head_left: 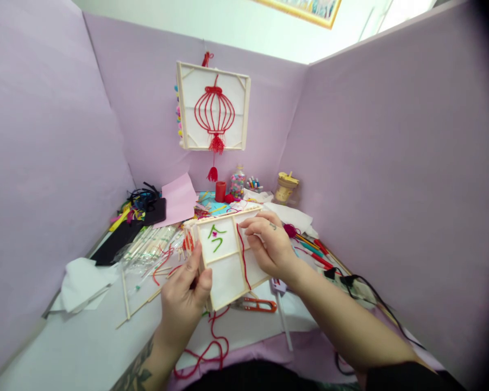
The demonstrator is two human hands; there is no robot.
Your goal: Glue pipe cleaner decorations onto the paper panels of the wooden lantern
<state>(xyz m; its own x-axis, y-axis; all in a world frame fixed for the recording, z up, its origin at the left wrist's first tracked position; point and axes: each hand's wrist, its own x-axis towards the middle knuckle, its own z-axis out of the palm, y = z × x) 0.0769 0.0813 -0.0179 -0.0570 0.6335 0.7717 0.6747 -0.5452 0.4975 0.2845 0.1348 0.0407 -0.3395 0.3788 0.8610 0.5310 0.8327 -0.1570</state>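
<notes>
A box-like lantern frame [224,279] of thin wooden sticks, with white panels divided by crossbars, is tilted up in front of me. My left hand [185,285] grips its left edge, thumb in front. Green strands form a character [217,239] on the upper left panel. Down the middle stick runs a length of red yarn [243,252]. At the yarn's top end, my right hand [271,244] has its fingertips brought together on the strand, and its palm covers part of the right panels. More loose red yarn [222,345] trails below the frame.
Orange-handled snips [258,305] and a glue gun [279,286] lie just beyond the frame. A finished lantern [240,127] hangs at the back. Stick packs [150,244] and white paper [83,282] lie left; markers [320,260] and a black cable [375,293] lie right. Purple walls enclose three sides.
</notes>
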